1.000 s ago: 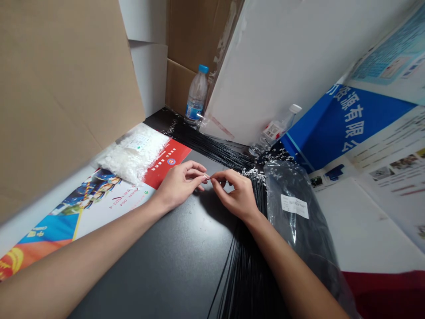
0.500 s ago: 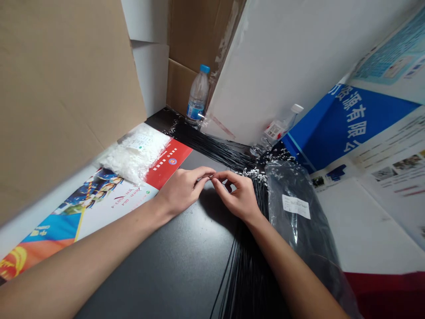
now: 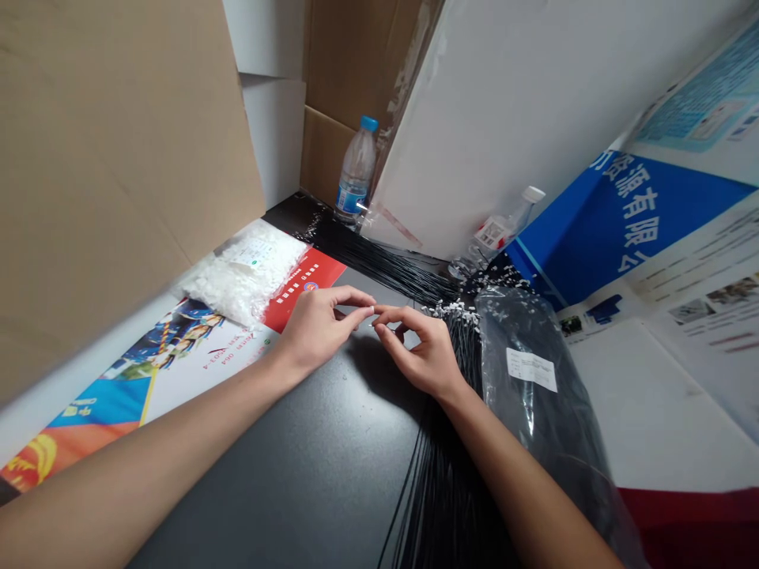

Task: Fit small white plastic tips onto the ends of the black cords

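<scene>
Above the bench (image 3: 285,474), a thin wire (image 3: 372,325) seems pinched by the right hand (image 3: 428,348); anything between the left hand's (image 3: 314,324) narrowed fingers cannot be discerned. Close fingertip work seems in hand; steady alignment is needed next.

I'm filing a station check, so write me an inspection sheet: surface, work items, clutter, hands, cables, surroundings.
Surface: dark tabletop, white bits scattered at the back.
Work items: black wires with white ends; bag of white pieces on a printed sheet.
Clutter: upright blue-capped bottle, leaning white-capped bottle, labelled clear bag.
Hands: left hand and right hand, fingertips close together; something tiny there, too small to name.
Cables: nothing seen besides those wires.
Surroundings: cardboard, white board, poster.
</scene>
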Action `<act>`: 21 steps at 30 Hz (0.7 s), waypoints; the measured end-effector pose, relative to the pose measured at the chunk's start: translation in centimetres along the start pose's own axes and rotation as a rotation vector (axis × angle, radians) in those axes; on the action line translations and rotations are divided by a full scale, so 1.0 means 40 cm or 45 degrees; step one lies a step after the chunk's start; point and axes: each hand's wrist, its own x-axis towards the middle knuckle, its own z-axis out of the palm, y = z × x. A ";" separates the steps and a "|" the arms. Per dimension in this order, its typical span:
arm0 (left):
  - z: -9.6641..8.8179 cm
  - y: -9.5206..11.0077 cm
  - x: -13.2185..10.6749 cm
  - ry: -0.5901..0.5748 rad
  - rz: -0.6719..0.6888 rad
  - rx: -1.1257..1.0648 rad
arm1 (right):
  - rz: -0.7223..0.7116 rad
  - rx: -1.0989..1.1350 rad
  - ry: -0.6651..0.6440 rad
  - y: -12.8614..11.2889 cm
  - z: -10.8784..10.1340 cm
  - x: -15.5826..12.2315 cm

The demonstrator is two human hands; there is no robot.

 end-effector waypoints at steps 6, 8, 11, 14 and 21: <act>0.001 0.007 0.007 -0.024 -0.111 -0.236 | 0.062 -0.025 0.068 0.004 0.000 0.000; 0.000 0.014 0.009 -0.055 -0.175 -0.287 | 0.094 -0.039 0.097 0.005 -0.001 0.000; -0.001 0.020 0.010 -0.095 -0.230 -0.347 | 0.110 -0.022 0.109 0.006 -0.001 0.001; -0.003 0.017 0.011 -0.166 -0.264 -0.408 | 0.123 0.016 0.113 0.008 -0.001 0.001; -0.005 0.010 0.008 -0.250 -0.424 -0.545 | 0.128 0.023 0.088 0.008 -0.001 0.000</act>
